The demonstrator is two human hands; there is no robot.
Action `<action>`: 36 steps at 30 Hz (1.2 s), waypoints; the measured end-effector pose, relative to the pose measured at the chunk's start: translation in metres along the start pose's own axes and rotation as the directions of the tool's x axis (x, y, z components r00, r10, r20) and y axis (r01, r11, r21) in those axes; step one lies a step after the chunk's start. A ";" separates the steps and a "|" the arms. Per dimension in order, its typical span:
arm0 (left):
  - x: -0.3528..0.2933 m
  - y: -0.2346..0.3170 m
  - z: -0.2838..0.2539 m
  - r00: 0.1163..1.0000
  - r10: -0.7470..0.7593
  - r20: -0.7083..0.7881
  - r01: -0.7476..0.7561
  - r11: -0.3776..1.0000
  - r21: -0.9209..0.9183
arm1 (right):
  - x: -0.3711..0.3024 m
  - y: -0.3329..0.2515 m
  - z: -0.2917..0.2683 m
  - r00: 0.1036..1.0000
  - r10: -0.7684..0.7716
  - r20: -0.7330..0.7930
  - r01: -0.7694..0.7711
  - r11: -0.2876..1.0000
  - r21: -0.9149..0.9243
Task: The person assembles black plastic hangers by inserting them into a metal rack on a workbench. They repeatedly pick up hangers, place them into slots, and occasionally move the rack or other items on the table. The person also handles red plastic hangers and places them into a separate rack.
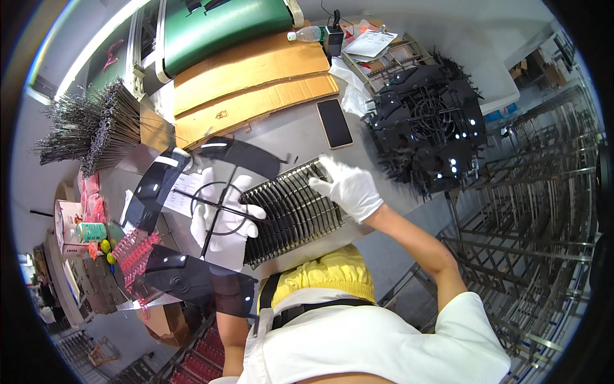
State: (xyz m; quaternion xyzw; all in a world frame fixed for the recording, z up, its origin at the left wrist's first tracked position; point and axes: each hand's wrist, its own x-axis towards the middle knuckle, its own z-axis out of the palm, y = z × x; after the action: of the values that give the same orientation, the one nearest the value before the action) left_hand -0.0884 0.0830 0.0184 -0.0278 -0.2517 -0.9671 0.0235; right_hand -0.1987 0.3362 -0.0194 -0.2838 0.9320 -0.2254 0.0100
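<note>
My left hand (220, 224), in a white glove, holds a black moulded frame (219, 207) with a central ring, crossing spokes and glossy dark curved panels at their ends. Its fingers show behind and through the ring. In front of me on the metal table lies a rectangular rack (295, 214) with a row of slim black curved strips. Over the rack's far right end is my right hand (350, 191), also gloved, with thumb and fingers apart and nothing visible between them. Whether it touches the rack, I cannot tell.
A big pile of similar black frames (428, 121) stands at the right. A phone (335, 123), cardboard sheets (256, 96) and a green conveyor belt (224, 32) lie beyond. Bundled wire hooks (96, 128) stand far left; metal racks (531, 217) fill the right side.
</note>
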 end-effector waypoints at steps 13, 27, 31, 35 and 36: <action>-0.013 0.026 0.066 0.937 -0.349 0.001 0.294 0.787 -0.542 | 0.004 0.051 -0.006 0.982 -0.162 -0.095 0.177 0.969 0.174; -0.008 0.000 0.065 0.788 -0.610 0.085 0.613 0.762 -0.208 | 0.023 -0.004 -0.036 0.913 -0.312 -0.264 0.331 0.943 0.031; -0.009 -0.026 0.081 0.780 -0.525 -0.339 0.482 0.851 -0.208 | 0.049 -0.026 -0.082 0.860 -0.510 0.034 0.494 0.811 -0.313; 0.006 -0.026 0.084 0.758 -0.652 -0.006 0.601 0.703 -0.380 | 0.040 -0.029 -0.074 0.817 -0.543 0.196 0.542 0.838 0.062; 0.004 -0.029 0.088 0.754 -0.654 -0.065 0.615 0.737 -0.281 | 0.039 -0.018 -0.085 0.852 -0.490 0.184 0.430 0.856 0.286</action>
State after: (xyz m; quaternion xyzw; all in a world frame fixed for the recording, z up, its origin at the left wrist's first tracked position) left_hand -0.0907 0.1515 0.0813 0.1347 -0.1234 -0.9388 -0.2920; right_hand -0.2341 0.3375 0.0686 -0.5228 0.7938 -0.2920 0.1065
